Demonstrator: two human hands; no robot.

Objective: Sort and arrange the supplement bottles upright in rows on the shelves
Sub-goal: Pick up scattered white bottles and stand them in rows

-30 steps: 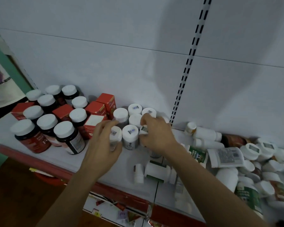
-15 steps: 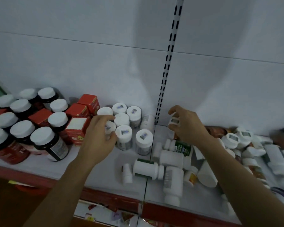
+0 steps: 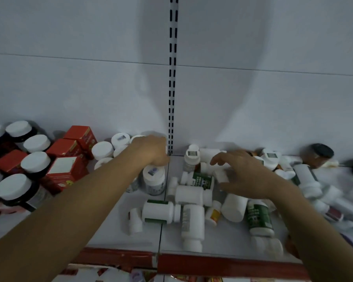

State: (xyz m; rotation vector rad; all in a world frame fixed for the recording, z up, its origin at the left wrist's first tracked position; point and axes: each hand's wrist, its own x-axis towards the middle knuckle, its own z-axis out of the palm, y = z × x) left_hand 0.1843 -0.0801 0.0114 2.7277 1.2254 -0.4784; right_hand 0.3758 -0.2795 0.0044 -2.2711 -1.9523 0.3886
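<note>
Picking step: the right hand (image 3: 245,178) curls its fingers (image 3: 220,159) round a small white bottle (image 3: 222,176) in the heap (image 3: 194,195) near the back edge of the shelf (image 3: 226,241). The left hand (image 3: 153,151) lies over the standing row (image 3: 153,180), and I cannot tell its grip because its fingers are hidden. Next, I judge, the bottle must go upright beside that row.

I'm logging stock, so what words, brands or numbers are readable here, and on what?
No text can be read anywhere in this view.
Green bottle labels: white print, too blurred to read.
Red boxes: yellow print, too blurred to read.
Cap stickers: too small to read.
</note>
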